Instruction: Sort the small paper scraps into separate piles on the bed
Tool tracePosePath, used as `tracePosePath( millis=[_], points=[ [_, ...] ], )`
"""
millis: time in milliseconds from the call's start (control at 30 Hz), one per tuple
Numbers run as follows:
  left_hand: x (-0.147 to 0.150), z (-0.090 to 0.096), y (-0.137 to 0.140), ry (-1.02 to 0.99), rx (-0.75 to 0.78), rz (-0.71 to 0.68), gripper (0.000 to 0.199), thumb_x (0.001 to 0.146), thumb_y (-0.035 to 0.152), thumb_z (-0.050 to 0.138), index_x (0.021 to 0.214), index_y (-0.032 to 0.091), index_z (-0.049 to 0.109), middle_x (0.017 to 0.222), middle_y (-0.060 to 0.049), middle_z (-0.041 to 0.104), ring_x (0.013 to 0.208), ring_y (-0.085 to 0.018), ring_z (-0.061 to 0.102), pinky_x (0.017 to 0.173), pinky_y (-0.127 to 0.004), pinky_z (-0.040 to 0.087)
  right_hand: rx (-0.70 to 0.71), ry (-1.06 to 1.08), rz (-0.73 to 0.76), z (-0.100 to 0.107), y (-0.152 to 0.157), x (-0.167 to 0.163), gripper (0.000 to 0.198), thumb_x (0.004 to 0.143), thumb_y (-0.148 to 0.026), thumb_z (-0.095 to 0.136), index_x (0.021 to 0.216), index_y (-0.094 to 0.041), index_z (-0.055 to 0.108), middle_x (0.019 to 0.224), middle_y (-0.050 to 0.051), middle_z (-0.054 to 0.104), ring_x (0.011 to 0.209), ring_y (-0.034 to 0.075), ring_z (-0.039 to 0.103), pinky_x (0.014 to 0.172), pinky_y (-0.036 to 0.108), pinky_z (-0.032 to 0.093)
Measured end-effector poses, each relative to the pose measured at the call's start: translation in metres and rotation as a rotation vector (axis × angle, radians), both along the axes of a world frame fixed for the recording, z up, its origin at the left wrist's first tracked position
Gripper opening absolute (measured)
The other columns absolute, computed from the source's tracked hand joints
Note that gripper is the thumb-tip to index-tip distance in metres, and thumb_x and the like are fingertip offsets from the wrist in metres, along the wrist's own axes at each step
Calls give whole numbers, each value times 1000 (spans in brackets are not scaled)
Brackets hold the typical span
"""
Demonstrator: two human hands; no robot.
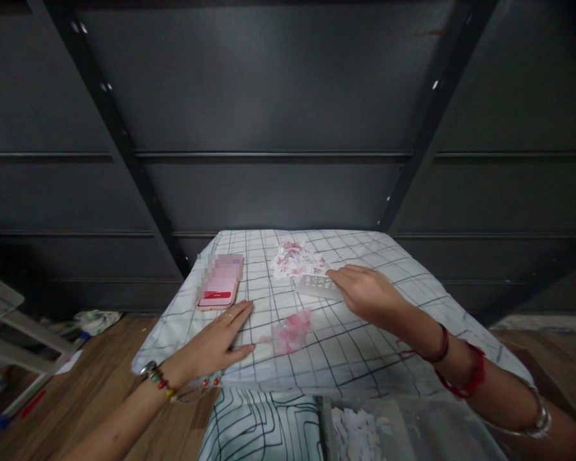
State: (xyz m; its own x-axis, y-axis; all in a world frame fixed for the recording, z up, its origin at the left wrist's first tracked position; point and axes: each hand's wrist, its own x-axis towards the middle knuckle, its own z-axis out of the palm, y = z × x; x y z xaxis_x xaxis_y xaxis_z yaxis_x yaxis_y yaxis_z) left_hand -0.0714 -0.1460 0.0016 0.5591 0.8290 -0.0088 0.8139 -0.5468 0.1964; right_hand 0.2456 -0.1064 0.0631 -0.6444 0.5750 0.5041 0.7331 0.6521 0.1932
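My right hand (pixel 365 291) is closed on the right end of a translucent white plastic tray (pixel 317 286) with rows of small round marks. The tray stands at the near edge of a loose pile of white and pink paper-like scraps (pixel 295 261). My left hand (pixel 230 333) lies flat on the checked cloth with its fingers stretched out and nothing in it. Just beyond its fingertips is a pink phone (pixel 221 282) with a lit screen. Between my hands a crumpled pink, see-through piece of plastic (pixel 292 331) rests on the cloth.
A white cloth with dark grid lines (pixel 360 349) covers the table. Below its front edge sits a clear plastic box (pixel 403 429) with white scraps inside, beside patterned fabric (pixel 264 426). Dark metal panels (pixel 273 83) rise behind. A white frame (pixel 19 346) stands at left.
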Motion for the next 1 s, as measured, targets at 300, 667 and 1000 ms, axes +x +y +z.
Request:
tracePosePath(
  millis=[300, 667, 1000],
  points=[
    [-3, -3, 2, -16, 13, -31, 68, 88, 46, 43, 141, 12, 18, 146, -18, 24, 133, -27, 27, 107, -43, 27, -17, 10, 1, -3, -35, -29, 32, 74, -1, 36, 91, -11, 61, 80, 7, 66, 69, 14, 55, 64, 26, 41],
    [-21, 2, -7, 17, -21, -37, 73, 87, 53, 41, 143, 13, 17, 148, -15, 22, 135, -26, 22, 108, -40, 26, 91, -41, -187, 3, -34, -28, 30, 70, 1, 38, 84, -11, 62, 66, 7, 64, 58, 14, 53, 54, 26, 37],
    [-31, 3, -12, 10, -21, -11, 72, 86, 51, 43, 143, 15, 17, 149, -13, 21, 135, -26, 22, 108, -40, 25, -75, -20, -97, 7, -55, -66, 31, 69, 1, 39, 85, -12, 61, 73, 7, 66, 65, 16, 58, 58, 27, 39]
  ],
)
